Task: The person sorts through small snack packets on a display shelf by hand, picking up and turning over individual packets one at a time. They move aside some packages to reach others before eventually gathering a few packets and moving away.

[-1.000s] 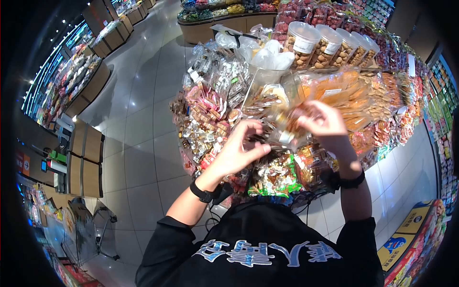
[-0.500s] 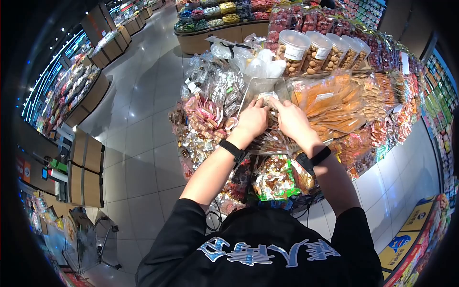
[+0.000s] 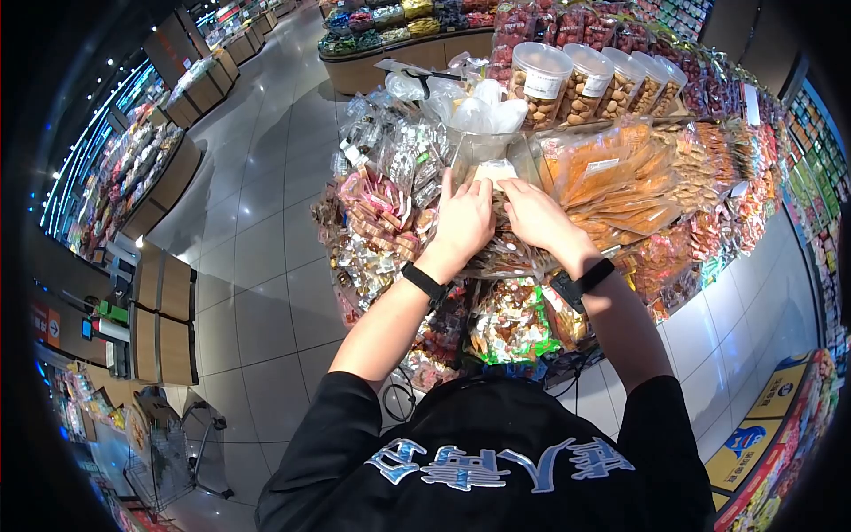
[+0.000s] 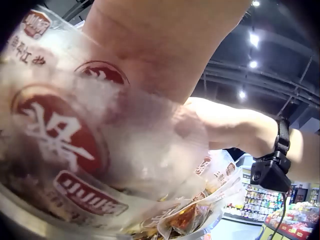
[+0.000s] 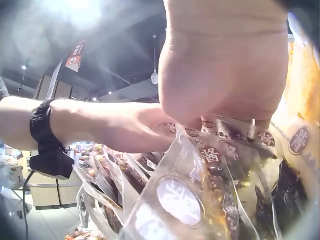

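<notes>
In the head view, my left hand (image 3: 463, 220) and right hand (image 3: 537, 215) lie close together over a clear-walled bin (image 3: 532, 160) of snack packets. Both hands have fairly straight fingers reaching forward onto the packets, with fingertips right at a pale packet (image 3: 493, 170). The left wrist view shows clear snack packets (image 4: 60, 130) with red round labels, close under my left hand. Below my right hand, the right wrist view shows similar packets (image 5: 212, 165) standing in a row, dark food inside them. The undersides of my fingers are hidden.
Lidded tubs of nuts (image 3: 541, 84) line up behind the bin. Flat orange snack bags (image 3: 612, 173) lie to its right, and wrapped sweets (image 3: 381, 208) are heaped on its left. White plastic bags (image 3: 487, 111) sit at the bin's back edge. A shopping cart (image 3: 168, 452) stands at lower left.
A second ago my hands were apart above the bin, with a blurred packet at the right hand. Both have since come down together onto the packets. The left index finger now spreads outward.
</notes>
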Demonstrator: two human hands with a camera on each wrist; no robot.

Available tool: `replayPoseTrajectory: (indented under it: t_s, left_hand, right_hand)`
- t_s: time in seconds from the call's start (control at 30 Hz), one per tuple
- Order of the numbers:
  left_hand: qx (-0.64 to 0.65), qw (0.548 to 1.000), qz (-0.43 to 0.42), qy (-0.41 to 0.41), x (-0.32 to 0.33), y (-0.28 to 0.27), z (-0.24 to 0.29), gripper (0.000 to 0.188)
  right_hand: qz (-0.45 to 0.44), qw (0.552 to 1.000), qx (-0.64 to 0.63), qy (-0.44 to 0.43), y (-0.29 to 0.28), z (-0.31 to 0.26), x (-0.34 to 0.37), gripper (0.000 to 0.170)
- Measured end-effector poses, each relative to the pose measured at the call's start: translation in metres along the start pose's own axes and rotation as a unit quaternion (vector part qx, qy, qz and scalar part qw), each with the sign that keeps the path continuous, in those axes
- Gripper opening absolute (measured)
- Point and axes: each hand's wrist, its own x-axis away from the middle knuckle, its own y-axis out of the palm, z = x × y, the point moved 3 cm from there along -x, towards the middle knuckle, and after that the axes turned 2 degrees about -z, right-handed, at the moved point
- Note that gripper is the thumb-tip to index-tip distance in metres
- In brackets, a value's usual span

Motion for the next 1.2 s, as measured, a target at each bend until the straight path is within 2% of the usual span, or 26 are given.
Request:
replayPoseTrajectory:
  t_s: [0.03,0.1,0.2,0.23,0.33,0.43,0.53,0.57,0.7,0.8,0.93,1.03,1.1,1.2]
  left_hand:
    - [0.002,1.0,0.023,0.011,0.001,0.0,0.0,0.05]
    - [0.006,0.997,0.066,0.031,0.005,0.001,-0.004,0.054]
    - [-0.009,0.999,0.021,0.041,0.007,-0.004,-0.006,0.056]
    - [-0.011,0.999,-0.02,0.033,0.007,-0.012,-0.005,0.057]
    - [-0.06,0.996,0.023,0.067,0.011,0.004,-0.008,0.061]
    - [-0.021,0.998,-0.036,0.046,0.005,0.009,-0.011,0.065]
    - [-0.003,0.996,-0.087,0.013,-0.001,0.005,-0.007,0.068]
    - [-0.001,0.995,-0.099,0.002,-0.003,0.003,-0.006,0.07]
    - [0.115,0.992,-0.041,0.018,0.002,0.001,-0.012,0.078]
    - [0.143,0.986,-0.037,0.076,0.005,0.004,-0.021,0.064]
    - [0.138,0.987,-0.017,0.086,0.003,0.005,-0.025,0.044]
    - [0.114,0.991,-0.031,0.061,-0.002,0.002,-0.021,0.039]
    - [0.131,0.989,-0.01,0.062,-0.002,0.001,-0.02,0.038]
    - [0.145,0.986,0.043,0.071,0.001,-0.001,-0.021,0.037]
  right_hand:
    - [0.021,0.999,-0.042,-0.02,0.002,0.001,-0.001,0.035]
    - [-0.062,0.997,-0.035,0.024,0.004,0.004,-0.005,0.041]
    - [-0.152,0.986,-0.019,0.066,-0.007,-0.006,-0.006,0.051]
    - [-0.175,0.981,-0.013,0.077,-0.01,-0.01,-0.006,0.054]
    - [-0.215,0.972,-0.048,0.082,-0.017,-0.012,-0.005,0.06]
    - [-0.142,0.982,-0.124,0.032,0.0,-0.001,-0.006,0.062]
    - [-0.116,0.98,-0.162,0.025,0.004,0.002,-0.007,0.066]
    - [-0.061,0.986,-0.148,0.041,0.002,0.0,-0.003,0.063]
    - [0.006,0.986,-0.155,0.063,-0.015,-0.001,0.002,0.05]
    - [-0.005,0.979,-0.197,0.044,0.002,0.009,0.007,0.048]
    - [-0.015,0.981,-0.181,0.061,0.014,-0.002,0.006,0.046]
    - [0.014,0.972,-0.227,0.067,0.005,0.001,0.003,0.043]
    - [0.045,0.957,-0.276,0.075,-0.001,0.006,0.0,0.04]
    - [0.058,0.958,-0.263,0.096,-0.023,0.001,0.009,0.04]
